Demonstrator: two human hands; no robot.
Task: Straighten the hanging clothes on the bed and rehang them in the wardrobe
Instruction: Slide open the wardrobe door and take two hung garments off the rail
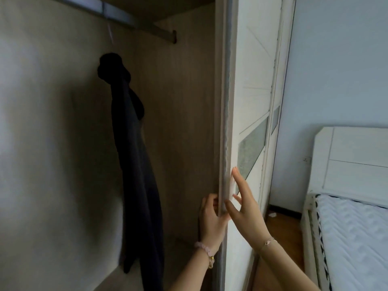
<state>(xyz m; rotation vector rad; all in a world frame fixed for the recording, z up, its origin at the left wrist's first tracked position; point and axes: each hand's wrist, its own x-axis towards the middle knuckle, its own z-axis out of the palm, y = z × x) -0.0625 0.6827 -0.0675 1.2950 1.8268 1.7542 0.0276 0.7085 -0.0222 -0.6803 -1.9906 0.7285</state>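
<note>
Dark matt cloth garment (134,156) hung limp off a dull grey metal wardrobe rail (134,19). Wardrobe interior walls (180,114) were brownish wood-grain laminate, matt. White sliding door (255,85) looked smooth, painted, slight sheen, with a frosted speckled glass inset panel (251,149) and a fuzzy grey edge strip (226,122). White headboard (354,162) smooth, satin. Mattress (354,238) quilted white fabric. Floor (281,232) glossy orange-brown wood. Pink bead bracelet (204,249) glossy.
</note>
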